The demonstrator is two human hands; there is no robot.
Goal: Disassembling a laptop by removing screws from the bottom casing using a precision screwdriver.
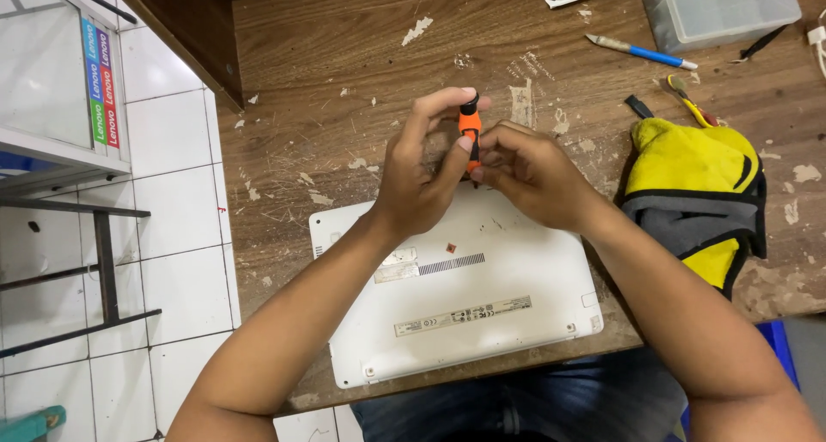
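A white laptop (482, 296) lies upside down on the worn wooden table (344, 55), its underside with labels facing up. Above its far edge stands an orange screwdriver (470, 128) with a black cap, held upright. My left hand (422, 171) wraps the handle, one fingertip on the cap. My right hand (529, 171) pinches the lower part of the shaft from the right. The tip is hidden behind my fingers.
A yellow, grey and black cloth pouch (697, 192) lies to the right of the laptop. Behind it are a yellow-handled tool (688, 98), a blue pen (645, 52), a clear plastic box (718, 7) and black tweezers (761, 43). Tiled floor (172, 261) and a metal rack (103, 270) lie left.
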